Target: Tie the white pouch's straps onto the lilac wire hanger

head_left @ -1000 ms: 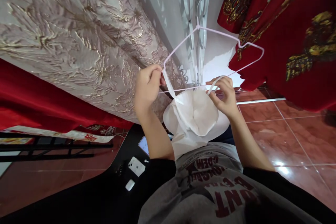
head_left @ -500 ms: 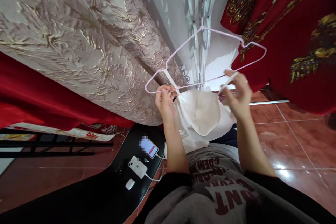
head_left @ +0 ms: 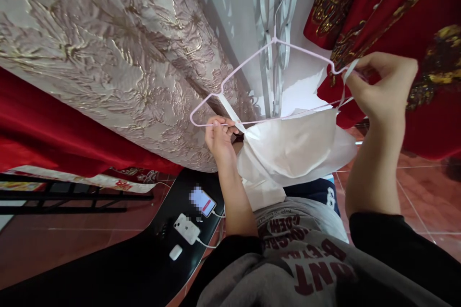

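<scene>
A pale pink clothes hanger (head_left: 248,61) is held by its lower left bar in my left hand (head_left: 220,138), whose fingers are closed round it. One strap of a cream garment (head_left: 298,141) lies over the hanger's left notch. My right hand (head_left: 382,81) pinches the other white strap (head_left: 349,71) at the hanger's right notch. The garment hangs below the bar, spread between the two straps. Part of the right hand's grip is hidden behind its own fingers.
Several white hangers (head_left: 268,5) hang behind. Cream brocade cloth (head_left: 118,57) drapes on the left, red gold-trimmed cloth (head_left: 360,9) on the right. A black bench (head_left: 137,259) holds a lit phone (head_left: 204,202), a white phone (head_left: 186,229) and a white earbud case (head_left: 175,252).
My right hand has moved right and up, drawing its strap out to the hanger's right notch. The garment is stretched wider. My left hand and the hanger have shifted slightly left.
</scene>
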Motion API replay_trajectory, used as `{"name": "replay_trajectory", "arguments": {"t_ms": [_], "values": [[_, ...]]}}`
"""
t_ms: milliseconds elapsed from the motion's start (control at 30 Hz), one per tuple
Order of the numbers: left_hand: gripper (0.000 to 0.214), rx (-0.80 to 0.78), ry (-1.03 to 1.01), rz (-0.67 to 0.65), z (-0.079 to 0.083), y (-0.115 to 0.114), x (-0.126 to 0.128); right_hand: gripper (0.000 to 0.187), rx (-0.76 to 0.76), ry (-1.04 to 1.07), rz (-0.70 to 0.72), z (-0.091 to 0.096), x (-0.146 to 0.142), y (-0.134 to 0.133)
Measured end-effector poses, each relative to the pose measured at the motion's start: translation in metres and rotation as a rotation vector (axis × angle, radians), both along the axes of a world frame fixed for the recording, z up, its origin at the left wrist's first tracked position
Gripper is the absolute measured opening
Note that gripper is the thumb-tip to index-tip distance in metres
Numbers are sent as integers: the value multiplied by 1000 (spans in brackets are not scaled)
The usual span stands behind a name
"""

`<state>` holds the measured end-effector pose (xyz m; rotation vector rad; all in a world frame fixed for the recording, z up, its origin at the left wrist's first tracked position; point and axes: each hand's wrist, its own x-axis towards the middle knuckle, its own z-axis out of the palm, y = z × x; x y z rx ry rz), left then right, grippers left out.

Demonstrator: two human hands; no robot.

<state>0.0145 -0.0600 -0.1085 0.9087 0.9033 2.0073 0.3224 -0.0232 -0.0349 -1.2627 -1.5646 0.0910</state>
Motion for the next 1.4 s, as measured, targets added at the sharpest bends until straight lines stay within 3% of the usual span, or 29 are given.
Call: {"name": "replay_trajectory", "arguments": {"t_ms": [100, 200, 300, 400, 500, 633, 733, 867, 1000, 1133, 1267, 1400], "values": [[50, -33, 32, 9, 0, -1, 0, 11, 51, 65, 81, -7, 4, 4], [50, -47, 35, 7, -1, -1, 2, 21, -76, 80, 136, -15, 10, 11], [49, -27, 6, -2, -1, -1, 3, 23, -144, -1, 99, -14, 6, 10], [46, -16, -42, -21, 0, 0, 3, 28, -15, -129, 53, -9, -5, 2], [46, -30, -75, -42, -1, 0, 3, 39, 14, -216, 34, -6, -15, -4], [48, -49, -71, -46, -3, 0, 5, 58, 155, -160, 35, -11, -27, -10], [47, -67, -37, -60, -5, 0, 7, 52, 265, -116, 149, -29, -44, -15], [41, -104, -17, -38, -11, 0, 13, 46, 108, -225, 465, -71, -78, -15], [42, -208, 19, -83, -13, -7, 15, 39, 85, -174, 363, -102, -101, -12], [36, -318, 97, -62, -1, -27, -7, 30, 137, -47, 302, -109, -106, -17], [42, -435, 347, -172, 20, -51, -44, 32, 183, 3, 281, -108, -101, -21], [47, -306, 381, -271, 36, -61, -54, 34, 175, 1, 295, -108, -99, -24]]}}
